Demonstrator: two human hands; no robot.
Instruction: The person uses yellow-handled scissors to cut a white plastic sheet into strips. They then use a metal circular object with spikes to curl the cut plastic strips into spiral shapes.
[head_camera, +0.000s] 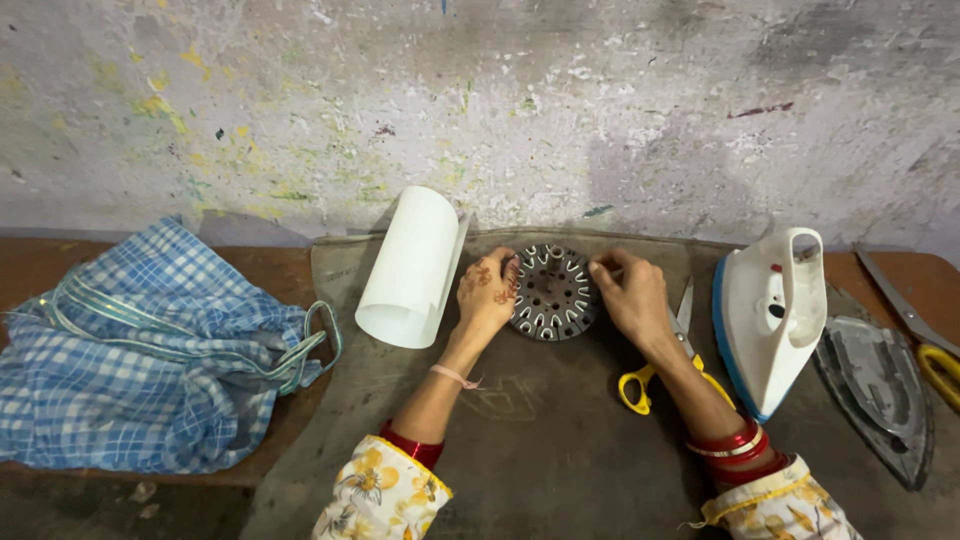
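A round, dark metal slotted core (552, 293) lies flat on a grey mat (540, 440) at the centre. My left hand (487, 292) grips its left rim with curled fingers. At the upper right rim is my right hand (630, 292), with its fingers pinched on a thin strip that is too small to identify. Both wrists wear red bangles, and the sleeves are floral.
A roll of white sheet (410, 268) lies left of the core. Yellow-handled scissors (660, 350) sit under my right forearm. A white and blue iron (770, 315) stands at right, beside a grey iron soleplate (875, 390) and other scissors (925, 335). A blue checked bag (150, 350) rests far left.
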